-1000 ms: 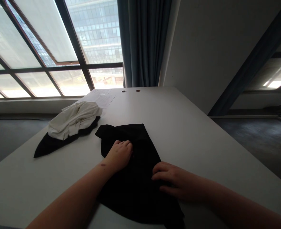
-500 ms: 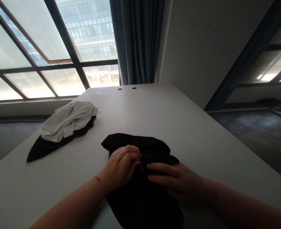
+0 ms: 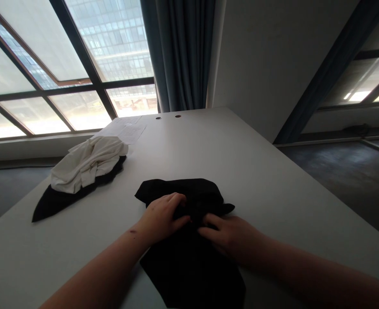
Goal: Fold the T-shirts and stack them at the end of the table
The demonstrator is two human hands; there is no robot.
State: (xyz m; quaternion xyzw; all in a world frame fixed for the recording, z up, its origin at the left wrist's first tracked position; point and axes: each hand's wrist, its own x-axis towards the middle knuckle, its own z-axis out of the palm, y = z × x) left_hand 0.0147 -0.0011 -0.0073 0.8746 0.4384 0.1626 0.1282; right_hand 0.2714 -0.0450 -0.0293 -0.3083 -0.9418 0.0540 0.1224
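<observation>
A black piece of cloth, perhaps a garment, lies bunched on the white table in front of me, its upper part folded into a thick roll. On its left side, my left hand has its fingers curled over the fold and its thumb on the near side, with fabric between them. From the right, my right hand pinches the same cloth near the middle with bent fingers. The fingertips of both hands are partly lost in the dark fabric. The two hands are close together but apart.
Farther left on the white table lies a crumpled white cloth on top of a black cloth. Paper sheets rest near the far left edge. Beyond stand windows, a blue curtain and a wall.
My left hand has loosened from a closed fist, its thumb now apart from the fingers. My right fingers have bent inward on the cloth. The pinkish-red bit between the hands is nearly hidden.
</observation>
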